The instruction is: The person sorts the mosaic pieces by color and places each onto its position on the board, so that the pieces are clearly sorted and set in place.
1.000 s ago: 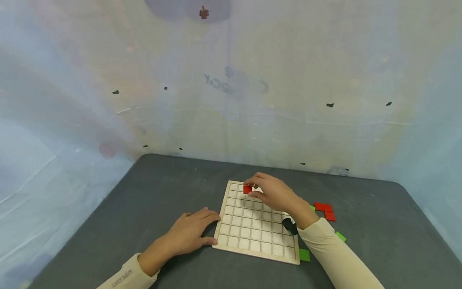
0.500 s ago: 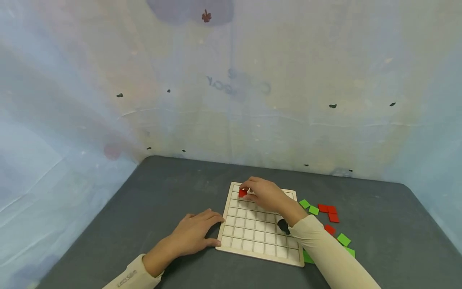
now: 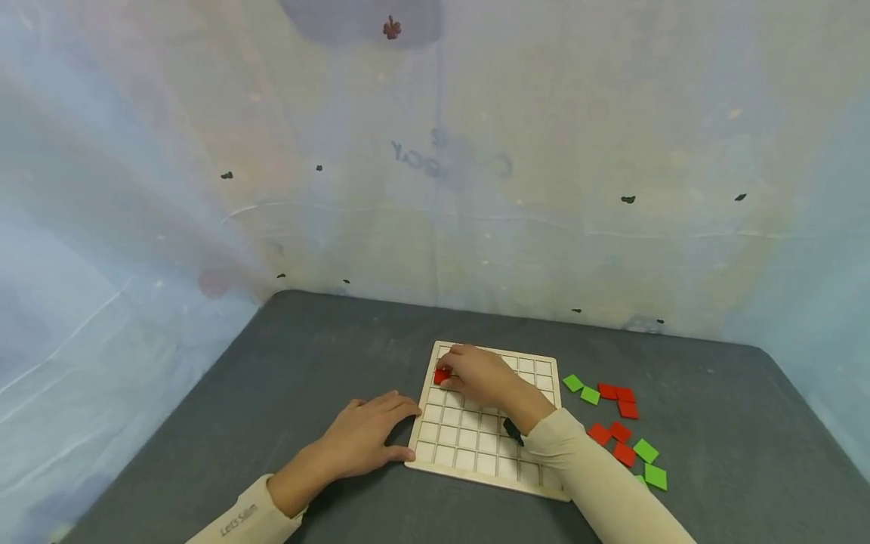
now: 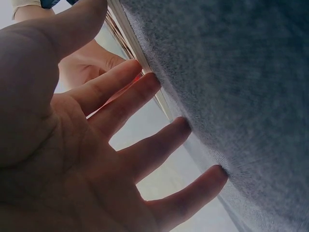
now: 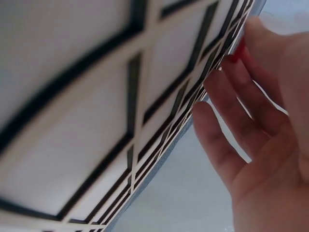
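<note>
A wooden grid board [image 3: 496, 483] of white square cells lies on the dark table. My right hand [image 3: 484, 378] pinches a red tile [image 3: 442, 375] over the board's left column, in the second or third row from the far edge. In the right wrist view, the thumb and fingers of my right hand [image 5: 260, 96] hold the red tile [image 5: 238, 50] close to the grid; the contact is partly hidden. My left hand [image 3: 363, 438] rests with spread fingers against the board's left edge. The left wrist view shows the fingers of my left hand [image 4: 106, 116] straight, fingertips on the table.
Right of the board lie several loose red tiles [image 3: 627, 409] and green tiles [image 3: 646, 451] on the grey table [image 3: 326, 347]. A black object [image 3: 513, 431] shows at my right wrist. A pale sheet [image 3: 530, 151] hangs behind the table.
My right hand has moved left and slightly nearer across the board with the red tile. More loose tiles show at the right. My left hand stays at the board's edge.
</note>
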`<state>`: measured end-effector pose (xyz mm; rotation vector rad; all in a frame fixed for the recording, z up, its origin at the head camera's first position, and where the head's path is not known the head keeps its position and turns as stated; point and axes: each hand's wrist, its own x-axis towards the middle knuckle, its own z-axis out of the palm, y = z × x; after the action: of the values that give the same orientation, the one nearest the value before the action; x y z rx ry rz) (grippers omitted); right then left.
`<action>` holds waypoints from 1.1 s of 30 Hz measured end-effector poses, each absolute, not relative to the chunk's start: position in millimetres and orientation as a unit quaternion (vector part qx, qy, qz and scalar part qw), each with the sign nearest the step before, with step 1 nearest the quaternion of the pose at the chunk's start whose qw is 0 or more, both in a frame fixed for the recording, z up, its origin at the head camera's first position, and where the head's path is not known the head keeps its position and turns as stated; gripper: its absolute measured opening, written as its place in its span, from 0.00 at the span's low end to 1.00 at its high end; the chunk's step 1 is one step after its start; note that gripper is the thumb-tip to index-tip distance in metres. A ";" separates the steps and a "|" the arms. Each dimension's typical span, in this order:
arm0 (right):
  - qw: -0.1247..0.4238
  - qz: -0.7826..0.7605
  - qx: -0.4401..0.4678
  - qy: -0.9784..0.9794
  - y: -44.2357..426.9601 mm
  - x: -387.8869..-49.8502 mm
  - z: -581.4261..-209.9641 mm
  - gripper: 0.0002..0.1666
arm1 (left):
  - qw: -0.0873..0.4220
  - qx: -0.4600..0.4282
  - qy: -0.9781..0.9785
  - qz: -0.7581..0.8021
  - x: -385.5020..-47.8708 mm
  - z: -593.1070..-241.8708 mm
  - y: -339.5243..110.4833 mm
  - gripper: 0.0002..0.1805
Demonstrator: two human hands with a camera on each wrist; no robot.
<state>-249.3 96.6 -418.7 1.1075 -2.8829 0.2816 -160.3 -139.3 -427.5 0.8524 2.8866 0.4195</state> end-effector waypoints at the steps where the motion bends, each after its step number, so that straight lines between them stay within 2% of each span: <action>1: 0.018 0.094 0.354 -0.930 96.2 -249.1 -419.7 0.20 | 0.050 0.281 0.949 0.138 -160.0 -427.3 -139.4 0.34; 33: 0.007 0.092 0.348 -0.933 94.2 -249.3 -423.8 0.21 | 0.051 0.279 0.948 0.142 -159.2 -427.1 -140.4 0.34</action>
<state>-249.3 94.2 -423.8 1.0889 -2.9169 0.2886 -159.2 -140.4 -427.1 0.8508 2.8863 0.4316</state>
